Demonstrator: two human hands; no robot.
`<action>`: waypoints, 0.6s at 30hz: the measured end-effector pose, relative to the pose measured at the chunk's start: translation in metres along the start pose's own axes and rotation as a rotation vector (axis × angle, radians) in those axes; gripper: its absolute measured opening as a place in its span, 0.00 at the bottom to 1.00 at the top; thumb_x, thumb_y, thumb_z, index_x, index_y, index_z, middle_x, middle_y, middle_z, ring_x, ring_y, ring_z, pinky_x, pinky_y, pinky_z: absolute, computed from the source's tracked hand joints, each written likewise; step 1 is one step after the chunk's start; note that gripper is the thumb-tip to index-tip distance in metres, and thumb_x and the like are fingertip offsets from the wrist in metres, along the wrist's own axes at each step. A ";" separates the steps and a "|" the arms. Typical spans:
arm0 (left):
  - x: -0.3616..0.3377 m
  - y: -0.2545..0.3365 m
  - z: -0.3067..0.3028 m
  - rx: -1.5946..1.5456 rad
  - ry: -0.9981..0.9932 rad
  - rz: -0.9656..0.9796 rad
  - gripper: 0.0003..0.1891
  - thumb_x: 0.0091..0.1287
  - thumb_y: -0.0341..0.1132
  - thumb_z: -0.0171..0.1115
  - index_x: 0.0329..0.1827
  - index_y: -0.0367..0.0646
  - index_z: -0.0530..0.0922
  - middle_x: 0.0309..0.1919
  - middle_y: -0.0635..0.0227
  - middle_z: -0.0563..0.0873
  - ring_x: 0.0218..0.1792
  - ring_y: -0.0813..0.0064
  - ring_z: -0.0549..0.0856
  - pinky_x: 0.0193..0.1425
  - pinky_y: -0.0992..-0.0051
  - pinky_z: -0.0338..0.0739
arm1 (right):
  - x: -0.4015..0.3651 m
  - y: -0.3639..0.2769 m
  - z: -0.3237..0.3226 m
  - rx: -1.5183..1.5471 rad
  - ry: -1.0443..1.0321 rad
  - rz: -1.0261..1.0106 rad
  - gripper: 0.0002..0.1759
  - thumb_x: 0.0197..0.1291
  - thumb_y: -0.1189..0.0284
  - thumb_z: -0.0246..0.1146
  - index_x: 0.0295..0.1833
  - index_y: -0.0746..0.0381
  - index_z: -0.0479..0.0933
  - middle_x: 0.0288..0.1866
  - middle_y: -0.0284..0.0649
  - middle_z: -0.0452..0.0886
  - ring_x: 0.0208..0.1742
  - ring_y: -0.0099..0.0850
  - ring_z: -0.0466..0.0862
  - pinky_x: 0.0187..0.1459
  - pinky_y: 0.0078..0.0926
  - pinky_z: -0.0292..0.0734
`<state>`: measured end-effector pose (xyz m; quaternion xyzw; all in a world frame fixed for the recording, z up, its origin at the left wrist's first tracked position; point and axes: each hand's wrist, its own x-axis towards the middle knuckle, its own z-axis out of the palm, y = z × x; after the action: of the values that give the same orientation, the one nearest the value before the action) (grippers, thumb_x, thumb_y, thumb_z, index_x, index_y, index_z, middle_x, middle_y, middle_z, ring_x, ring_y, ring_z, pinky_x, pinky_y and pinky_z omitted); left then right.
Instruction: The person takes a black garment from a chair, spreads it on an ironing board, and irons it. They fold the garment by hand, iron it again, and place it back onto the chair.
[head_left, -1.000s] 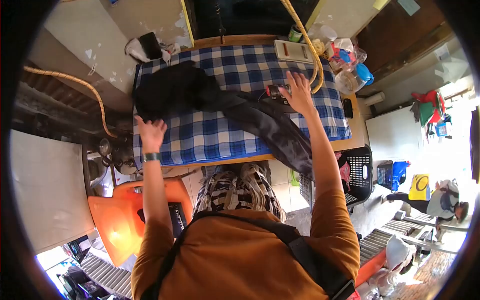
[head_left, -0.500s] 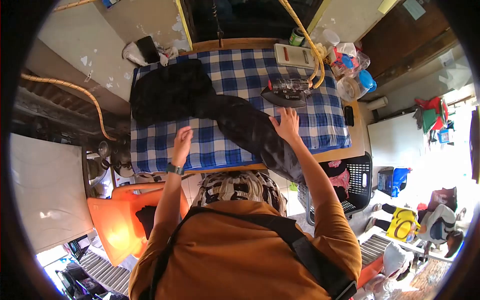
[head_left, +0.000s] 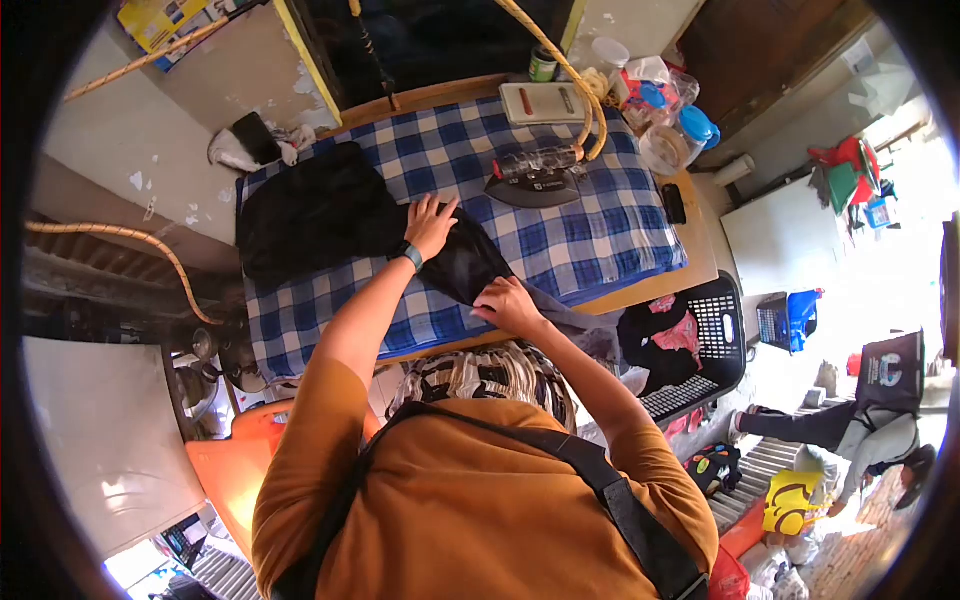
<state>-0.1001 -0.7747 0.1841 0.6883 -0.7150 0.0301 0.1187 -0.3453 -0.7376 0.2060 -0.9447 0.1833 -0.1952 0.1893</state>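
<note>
A black garment (head_left: 315,215) lies across a blue-and-white checked padded cloth (head_left: 560,245), bunched wide at the left, with a narrower length running toward my front right. My left hand (head_left: 430,228) rests flat on the narrow part, fingers spread. Lower and to the right, my right hand (head_left: 508,305) has its fingers curled on the garment's front edge; the fingertips are partly hidden. Beyond both hands an iron (head_left: 535,187) sits on the checked cloth, apart from the garment, its yellowish cord rising from the back of the handle.
A white tray (head_left: 545,103) lies at the far edge near a green can (head_left: 543,64). Plastic containers (head_left: 665,150) and a dark phone-like object (head_left: 674,204) are at the right. A black basket (head_left: 715,335) of clothes stands below. Another person (head_left: 880,430) is outside at right.
My left hand has come down onto the garment's narrow part. My right hand has moved from near the iron back to the garment's front edge. The whole view has turned slightly.
</note>
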 end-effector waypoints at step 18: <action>0.044 -0.026 -0.254 -0.770 0.170 0.106 0.10 0.70 0.33 0.54 0.39 0.33 0.77 0.33 0.66 0.80 0.37 0.73 0.79 0.45 0.77 0.71 | 0.065 0.007 -0.156 0.329 0.512 0.427 0.09 0.62 0.70 0.63 0.40 0.66 0.81 0.29 0.43 0.82 0.26 0.31 0.80 0.30 0.23 0.73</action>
<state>-0.0425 -0.7663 0.4362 0.5506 -0.6961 -0.1774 0.4253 -0.3594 -0.8156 0.3553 -0.7627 0.3840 -0.4080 0.3230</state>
